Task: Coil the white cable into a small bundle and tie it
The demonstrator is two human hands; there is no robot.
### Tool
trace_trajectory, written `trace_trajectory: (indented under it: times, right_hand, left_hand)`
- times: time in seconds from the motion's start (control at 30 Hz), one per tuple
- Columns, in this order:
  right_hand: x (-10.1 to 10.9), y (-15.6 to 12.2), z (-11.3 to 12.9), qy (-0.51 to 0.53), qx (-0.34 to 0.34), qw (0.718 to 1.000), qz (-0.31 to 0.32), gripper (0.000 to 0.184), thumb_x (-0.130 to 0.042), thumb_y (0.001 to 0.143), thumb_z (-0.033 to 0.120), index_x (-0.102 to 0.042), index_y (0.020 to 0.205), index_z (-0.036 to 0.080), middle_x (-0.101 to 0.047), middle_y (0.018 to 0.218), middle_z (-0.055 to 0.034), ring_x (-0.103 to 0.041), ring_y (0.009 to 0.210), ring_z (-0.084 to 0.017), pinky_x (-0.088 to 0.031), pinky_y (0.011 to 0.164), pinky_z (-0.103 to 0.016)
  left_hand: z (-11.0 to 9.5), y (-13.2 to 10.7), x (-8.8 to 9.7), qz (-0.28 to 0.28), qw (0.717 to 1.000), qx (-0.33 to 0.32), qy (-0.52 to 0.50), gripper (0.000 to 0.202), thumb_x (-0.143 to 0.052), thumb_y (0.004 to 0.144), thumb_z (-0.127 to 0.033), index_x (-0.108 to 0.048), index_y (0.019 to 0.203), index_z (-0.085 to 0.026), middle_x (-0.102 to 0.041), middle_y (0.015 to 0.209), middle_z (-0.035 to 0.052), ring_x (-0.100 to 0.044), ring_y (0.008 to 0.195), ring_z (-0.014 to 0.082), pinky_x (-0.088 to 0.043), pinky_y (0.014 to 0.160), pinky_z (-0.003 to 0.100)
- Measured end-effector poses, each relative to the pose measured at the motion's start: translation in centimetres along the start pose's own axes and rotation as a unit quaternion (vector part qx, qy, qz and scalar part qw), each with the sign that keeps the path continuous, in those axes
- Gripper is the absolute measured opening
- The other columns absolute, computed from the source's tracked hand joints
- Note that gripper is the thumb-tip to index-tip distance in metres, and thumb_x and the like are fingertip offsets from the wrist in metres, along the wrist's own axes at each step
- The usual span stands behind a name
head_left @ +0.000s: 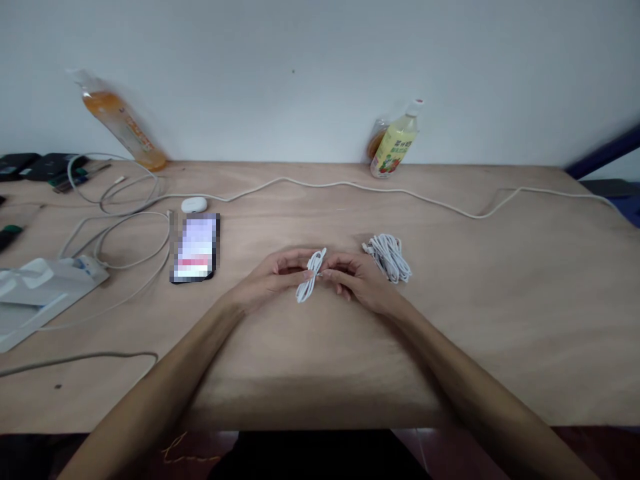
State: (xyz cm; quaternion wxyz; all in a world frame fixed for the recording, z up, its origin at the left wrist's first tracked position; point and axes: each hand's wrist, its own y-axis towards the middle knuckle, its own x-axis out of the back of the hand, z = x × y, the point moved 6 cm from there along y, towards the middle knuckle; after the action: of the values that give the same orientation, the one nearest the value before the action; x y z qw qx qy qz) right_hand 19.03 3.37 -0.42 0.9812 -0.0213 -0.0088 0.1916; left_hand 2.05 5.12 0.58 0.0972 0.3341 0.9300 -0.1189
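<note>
Left hand (pixel 266 279) — gripping white cable coil (pixel 307 288) | right hand (pixel 361 279) — pinching its middle | coil between hands

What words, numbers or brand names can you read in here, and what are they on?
None can be read for certain.
Yellow bottle: dark characters on its label, too small and blurred to read.
Orange bottle: reddish-orange characters on its label, too blurred to read.
Phone: screen pixelated, so no words show.
Held white cable bundle: no writing that I can make out.
</note>
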Motion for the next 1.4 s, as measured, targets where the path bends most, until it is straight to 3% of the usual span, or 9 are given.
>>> trace_trajectory:
  times: [0.4, 0.67, 0.9, 1.13, 1.4]
  right_hand:
    - [0.1, -0.1, 0.6, -0.019, -0.027, 0.999, 0.039, 0.039, -0.077, 0.096, 0.059, -0.071, 0.088, 0.022, -0.054, 0.064, 0.0064, -0.043, 0.051, -0.009, -0.031, 0.046, -0.024]
    - [0.3, -0.3, 0.1, -0.019, -0.026, 0.999, -0.037, 0.034, -0.083, 0.092, 0.056, -0.073, 0.087, 0.023, -0.055, 0.06, 0.0063, -0.039, 0.044, -0.01, -0.028, 0.042, -0.026]
    - [0.6, -0.8, 1.3, -0.139, 0.1, 0.975, -0.143, 0.02, -0.078, 0.095, 0.041, -0.08, 0.083, 0.024, -0.072, 0.076, -0.0027, -0.058, 0.065, -0.017, -0.042, 0.057, -0.031]
    - [0.5, -1.4, 2.2, -0.231, 0.165, 0.944, -0.17, 0.015, -0.08, 0.098, 0.035, -0.086, 0.086, 0.028, -0.07, 0.071, -0.0017, -0.052, 0.06, -0.018, -0.044, 0.06, -0.034]
    - [0.0, -2.1, 2.4, -0.281, 0.22, 0.913, -0.196, 0.012, -0.08, 0.099, 0.028, -0.089, 0.09, 0.03, -0.077, 0.076, -0.0023, -0.055, 0.059, -0.017, -0.046, 0.059, -0.034]
  left_hand:
    - [-0.3, 0.2, 0.1, 0.014, 0.997, -0.019, 0.072, 0.036, -0.085, 0.094, -0.032, -0.083, 0.13, -0.024, -0.083, 0.127, 0.0108, -0.074, 0.114, 0.0252, -0.056, 0.099, 0.038]
    - [-0.2, 0.2, 0.2, -0.009, 0.997, -0.028, 0.074, 0.036, -0.087, 0.092, -0.032, -0.083, 0.127, -0.023, -0.084, 0.12, 0.01, -0.075, 0.107, 0.0248, -0.056, 0.094, 0.037]
    - [0.8, 0.3, 0.7, -0.068, 0.997, -0.015, 0.035, 0.05, -0.09, 0.088, -0.034, -0.078, 0.134, -0.02, -0.084, 0.105, 0.0083, -0.077, 0.095, 0.0237, -0.057, 0.086, 0.035]
    - [0.8, 0.3, 0.7, -0.093, 0.995, -0.018, 0.006, 0.048, -0.091, 0.085, -0.032, -0.079, 0.13, -0.018, -0.082, 0.1, 0.0079, -0.077, 0.091, 0.0237, -0.059, 0.085, 0.036]
    - [0.9, 0.4, 0.6, -0.098, 0.995, -0.023, 0.003, 0.043, -0.09, 0.085, -0.033, -0.079, 0.124, -0.018, -0.083, 0.102, 0.0092, -0.078, 0.092, 0.0239, -0.06, 0.085, 0.036]
